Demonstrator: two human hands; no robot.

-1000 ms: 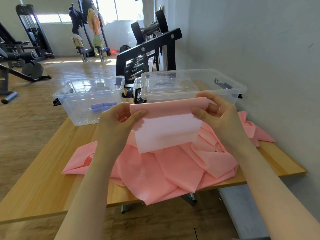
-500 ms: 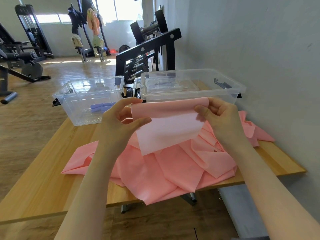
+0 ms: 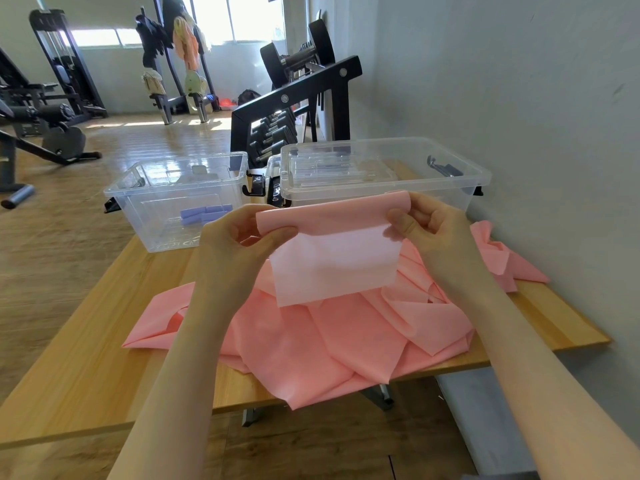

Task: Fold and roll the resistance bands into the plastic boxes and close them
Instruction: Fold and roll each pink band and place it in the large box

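both hands pinch the folded top edge of a thin pink stretchy resistance band [image 3: 332, 258], left hand [image 3: 235, 247] and right hand [image 3: 433, 230] at opposite corners, lifted above the band's crumpled heap on the light wooden table [image 3: 79, 368]. behind stand an open clear plastic box [image 3: 180, 199] holding a small purple roll [image 3: 204, 213], and a lidded clear plastic box [image 3: 381, 171]; a black dumbbell rack [image 3: 294, 109] lies beyond.

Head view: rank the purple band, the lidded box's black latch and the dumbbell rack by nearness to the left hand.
From the left hand:
1. Purple band, in the open box, just beyond it.
2. Black latch, on the lidded box to the right.
3. Dumbbell rack, behind both boxes.
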